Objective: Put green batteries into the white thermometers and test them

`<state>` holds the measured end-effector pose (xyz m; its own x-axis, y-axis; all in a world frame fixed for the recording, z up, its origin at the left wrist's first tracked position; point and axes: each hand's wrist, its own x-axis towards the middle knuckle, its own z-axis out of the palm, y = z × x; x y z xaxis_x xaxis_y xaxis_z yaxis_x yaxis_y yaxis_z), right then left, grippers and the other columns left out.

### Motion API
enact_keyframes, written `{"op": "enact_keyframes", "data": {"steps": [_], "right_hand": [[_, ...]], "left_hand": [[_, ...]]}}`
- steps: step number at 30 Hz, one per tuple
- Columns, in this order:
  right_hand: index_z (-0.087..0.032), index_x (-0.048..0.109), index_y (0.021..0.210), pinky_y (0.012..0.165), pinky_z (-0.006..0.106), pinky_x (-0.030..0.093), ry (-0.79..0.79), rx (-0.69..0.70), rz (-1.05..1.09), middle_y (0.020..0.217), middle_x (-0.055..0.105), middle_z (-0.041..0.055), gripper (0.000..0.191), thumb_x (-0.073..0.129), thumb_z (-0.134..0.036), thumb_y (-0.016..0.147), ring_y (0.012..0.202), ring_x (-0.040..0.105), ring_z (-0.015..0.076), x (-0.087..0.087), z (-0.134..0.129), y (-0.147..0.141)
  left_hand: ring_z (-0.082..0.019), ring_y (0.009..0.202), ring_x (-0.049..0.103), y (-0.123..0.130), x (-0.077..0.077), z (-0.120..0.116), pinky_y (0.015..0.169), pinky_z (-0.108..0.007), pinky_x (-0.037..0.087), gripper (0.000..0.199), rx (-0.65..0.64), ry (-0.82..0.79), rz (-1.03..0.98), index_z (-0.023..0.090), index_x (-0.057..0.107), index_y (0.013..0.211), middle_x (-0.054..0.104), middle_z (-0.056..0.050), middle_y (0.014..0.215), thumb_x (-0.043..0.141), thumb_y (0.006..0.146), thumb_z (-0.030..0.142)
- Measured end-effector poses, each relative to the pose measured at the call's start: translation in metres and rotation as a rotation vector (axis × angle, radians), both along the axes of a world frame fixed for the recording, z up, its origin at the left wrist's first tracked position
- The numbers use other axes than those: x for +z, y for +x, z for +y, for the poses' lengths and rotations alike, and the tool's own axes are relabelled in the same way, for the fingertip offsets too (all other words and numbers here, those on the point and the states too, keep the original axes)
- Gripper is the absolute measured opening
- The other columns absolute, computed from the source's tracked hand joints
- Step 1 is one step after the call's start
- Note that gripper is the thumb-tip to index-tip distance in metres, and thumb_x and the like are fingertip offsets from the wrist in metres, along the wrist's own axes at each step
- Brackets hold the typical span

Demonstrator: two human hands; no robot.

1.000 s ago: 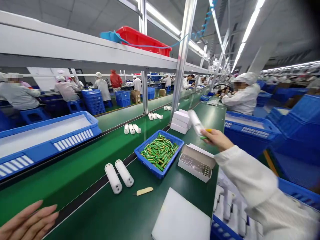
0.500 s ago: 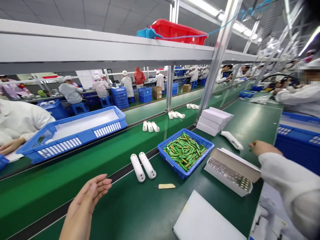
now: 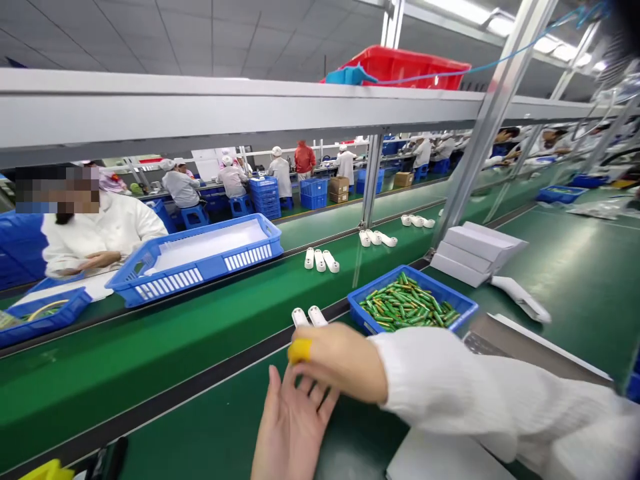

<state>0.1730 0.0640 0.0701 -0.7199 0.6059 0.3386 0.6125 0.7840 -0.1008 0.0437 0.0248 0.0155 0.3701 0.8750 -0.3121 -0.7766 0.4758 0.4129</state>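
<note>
My left hand [image 3: 293, 427] is held palm up over the green bench, its fingers apart and nothing visible on the palm. From the right, my right hand [image 3: 345, 360] in a white sleeve reaches across just above the left fingers. A yellow cover wraps one of its fingertips. Its other fingers are bent down and hidden, so I cannot see whether it holds anything. Behind the hands lie two white elongated casings [image 3: 317, 316], their lower ends covered. A blue tray [image 3: 361, 319] full of green cylinders with gold-coloured ends [image 3: 407, 303] stands beyond my right wrist.
My sleeve partly covers an open box [image 3: 545, 343] and a white slab [image 3: 445, 460]. White boxes [image 3: 463, 253] and a white casing [image 3: 521, 299] lie to the right. More casings [image 3: 320, 260] rest on the green belt [image 3: 210, 313]. A co-worker [image 3: 115, 227] sits opposite behind a blue basket [image 3: 210, 257].
My right hand has swung from the far right of the bench to above my left hand. The left hand has moved right in view and turned palm up. The view has turned left.
</note>
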Motion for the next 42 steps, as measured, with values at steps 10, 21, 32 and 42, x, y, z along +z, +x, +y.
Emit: {"op": "enact_keyframes", "data": {"steps": [10,21,32,42], "right_hand": [[-0.015,0.06,0.111,0.09,0.02,0.042,0.004,0.341,-0.067,0.115,0.061,0.0035,0.03,0.042,-0.033,0.095,0.104,0.056,0.011,-0.029,0.058,-0.051],[-0.011,0.052,0.119,0.082,0.04,0.047,0.067,-0.426,-0.524,0.116,0.055,0.0123,0.037,0.055,-0.032,0.089,0.099,0.056,0.0221,-0.082,0.261,0.025],[-0.013,0.055,0.114,0.082,0.039,0.049,0.081,-0.392,-0.721,0.111,0.057,0.0081,0.03,0.051,-0.032,0.091,0.096,0.058,0.0186,-0.129,0.301,0.018],[-0.016,0.045,0.128,0.075,0.036,0.05,0.095,-0.251,-0.751,0.116,0.053,0.0104,0.039,0.044,-0.035,0.094,0.096,0.056,0.0206,-0.127,0.285,0.013]], "left_hand": [[-0.012,0.064,0.064,-0.049,0.02,0.033,0.061,-0.025,0.058,0.034,0.494,-0.378,-0.058,0.014,0.058,0.083,0.064,-0.006,0.075,0.027,0.096,0.016],[-0.006,0.05,0.049,-0.083,-0.021,0.061,0.044,-0.015,0.045,0.028,0.479,-0.395,-0.12,0.015,0.05,0.079,0.044,0.002,0.063,0.027,0.095,0.013],[-0.007,0.05,0.049,-0.086,-0.029,0.068,0.043,-0.017,0.043,0.024,0.495,-0.505,-0.071,0.017,0.049,0.083,0.042,0.002,0.064,0.029,0.094,0.012],[-0.005,0.05,0.05,-0.086,-0.033,0.069,0.043,-0.014,0.042,0.024,0.486,-0.464,-0.053,0.016,0.047,0.082,0.04,0.003,0.063,0.027,0.094,0.009]]}}
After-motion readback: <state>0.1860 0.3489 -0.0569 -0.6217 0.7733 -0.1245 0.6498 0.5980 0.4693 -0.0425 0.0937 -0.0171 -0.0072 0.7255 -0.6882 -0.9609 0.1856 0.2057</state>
